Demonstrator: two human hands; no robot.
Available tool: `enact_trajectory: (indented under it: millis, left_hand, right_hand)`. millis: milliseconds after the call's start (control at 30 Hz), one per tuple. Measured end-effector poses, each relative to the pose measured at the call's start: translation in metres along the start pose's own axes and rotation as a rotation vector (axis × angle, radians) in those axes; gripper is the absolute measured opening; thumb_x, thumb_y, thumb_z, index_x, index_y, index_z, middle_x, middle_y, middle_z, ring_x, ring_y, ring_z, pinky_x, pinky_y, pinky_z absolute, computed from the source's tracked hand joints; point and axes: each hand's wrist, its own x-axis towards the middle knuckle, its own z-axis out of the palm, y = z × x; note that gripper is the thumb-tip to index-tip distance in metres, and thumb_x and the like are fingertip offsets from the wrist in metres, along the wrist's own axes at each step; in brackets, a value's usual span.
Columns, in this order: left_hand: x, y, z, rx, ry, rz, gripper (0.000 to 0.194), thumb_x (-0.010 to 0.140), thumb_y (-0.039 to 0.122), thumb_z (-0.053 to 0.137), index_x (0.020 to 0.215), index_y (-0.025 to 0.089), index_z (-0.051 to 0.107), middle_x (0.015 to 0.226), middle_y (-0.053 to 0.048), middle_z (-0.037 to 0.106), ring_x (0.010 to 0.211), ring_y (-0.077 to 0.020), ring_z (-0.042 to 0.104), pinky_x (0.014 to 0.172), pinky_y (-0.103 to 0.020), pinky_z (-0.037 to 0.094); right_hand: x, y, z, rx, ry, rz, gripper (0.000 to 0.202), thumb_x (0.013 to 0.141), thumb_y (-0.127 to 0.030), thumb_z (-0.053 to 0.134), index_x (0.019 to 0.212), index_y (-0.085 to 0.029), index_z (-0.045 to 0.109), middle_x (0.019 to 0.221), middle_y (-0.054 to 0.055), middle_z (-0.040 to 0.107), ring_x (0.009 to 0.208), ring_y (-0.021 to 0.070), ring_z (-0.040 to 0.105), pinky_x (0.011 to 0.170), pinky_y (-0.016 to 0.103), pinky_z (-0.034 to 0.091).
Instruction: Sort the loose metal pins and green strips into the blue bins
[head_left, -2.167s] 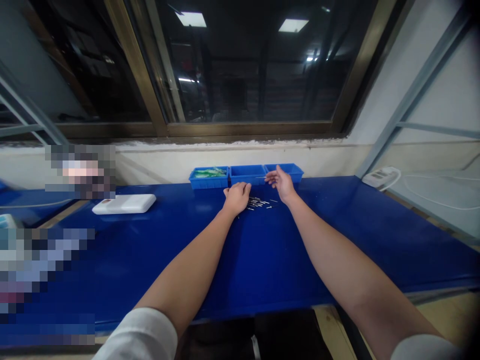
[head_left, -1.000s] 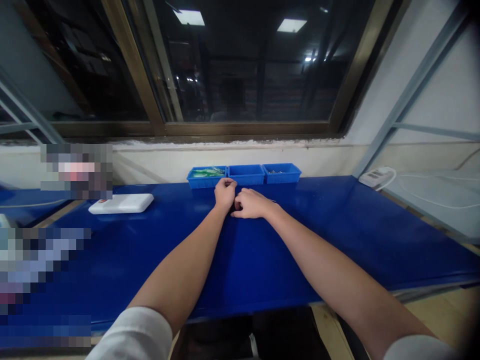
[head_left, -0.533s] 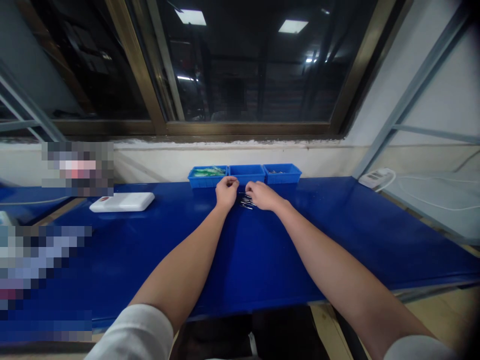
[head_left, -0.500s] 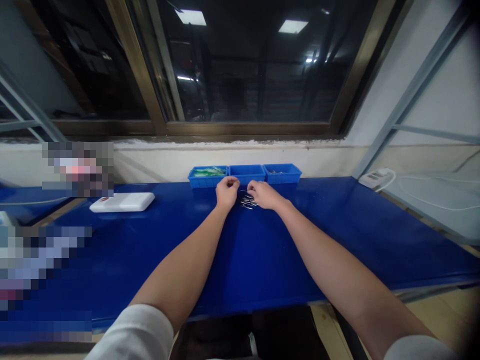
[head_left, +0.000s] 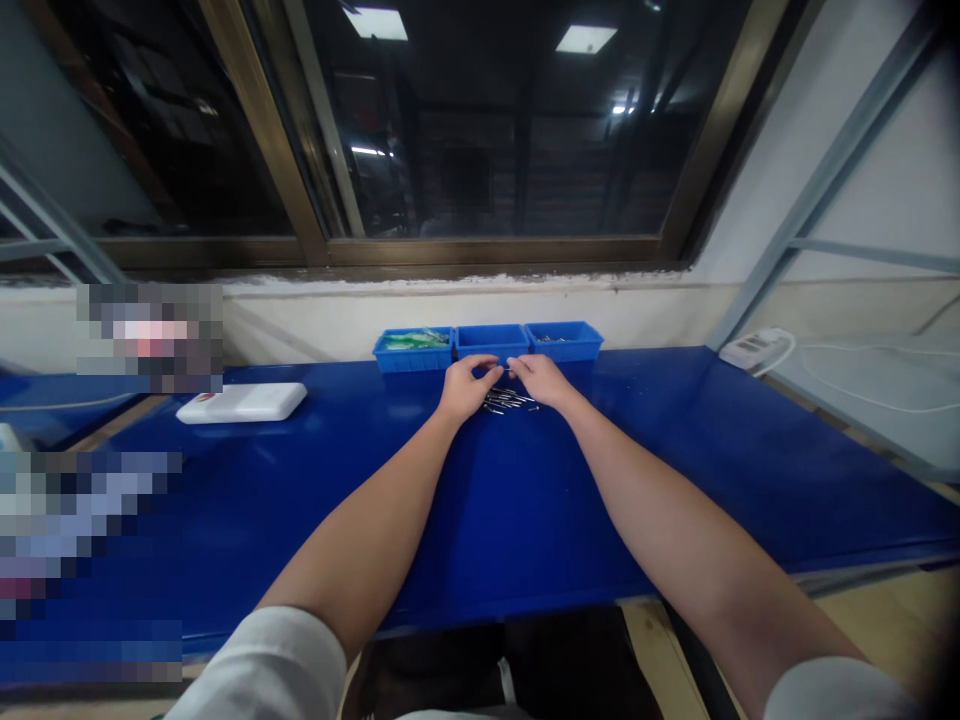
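My left hand [head_left: 469, 386] and my right hand [head_left: 541, 379] meet almost tip to tip above the table, both pinched closed. A short, thin, pale metal piece [head_left: 508, 371] shows at the fingertips of my right hand. What my left fingers hold is too small to make out. Just below the hands lies a loose pile of slim, shiny metal pieces [head_left: 510, 399], like screws or pins. Behind them stand three blue bins in a row: the left bin [head_left: 414, 362] with green and white pieces, the middle bin [head_left: 491, 338], and the right bin [head_left: 574, 350] with small metal parts.
The blue tabletop [head_left: 517, 520] runs up to the wall beneath a dark window. On the left lies a white oblong device [head_left: 251, 402]; blurred-out items sit beyond it. A white power strip [head_left: 750, 347] with a cable is at the right, beside a grey metal frame [head_left: 817, 170].
My left hand has moved right and my right hand slightly right, so their fingertips now come together over the pile. A thin piece now shows between them. The view has shifted slightly.
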Motion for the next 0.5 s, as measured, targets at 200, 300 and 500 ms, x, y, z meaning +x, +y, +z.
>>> enact_trajectory:
  millis: [200,300,500]
  left_hand:
    - [0.000,-0.001,0.001,0.050,-0.041,0.030,0.019,0.076,0.029,0.064,0.089,0.017,0.070,0.089,-0.005,0.071,0.082,-0.0175,0.065,0.081,-0.031,0.050]
    - [0.001,0.000,0.001,0.087,-0.054,0.031,0.016,0.078,0.028,0.062,0.086,0.017,0.070,0.088,-0.005,0.071,0.081,-0.0173,0.065,0.080,-0.030,0.049]
    - [0.000,0.003,-0.001,0.168,-0.025,-0.001,0.017,0.084,0.027,0.054,0.082,0.017,0.068,0.085,-0.004,0.071,0.080,-0.0176,0.063,0.078,-0.029,0.047]
  right_hand:
    - [-0.001,-0.005,0.001,-0.046,0.023,0.029,0.049,0.091,-0.046,0.036,0.058,-0.017,0.060,0.060,0.004,0.063,0.063,0.0155,0.059,0.065,0.026,0.037]
    - [0.000,-0.004,0.002,-0.016,0.028,0.044,0.051,0.090,-0.048,0.036,0.055,-0.018,0.057,0.056,0.003,0.061,0.060,0.0149,0.058,0.064,0.026,0.037]
    - [0.003,0.005,0.007,0.349,0.104,0.083,0.044,0.083,-0.057,0.046,0.069,-0.018,0.060,0.059,0.002,0.061,0.055,0.0124,0.054,0.059,0.025,0.040]
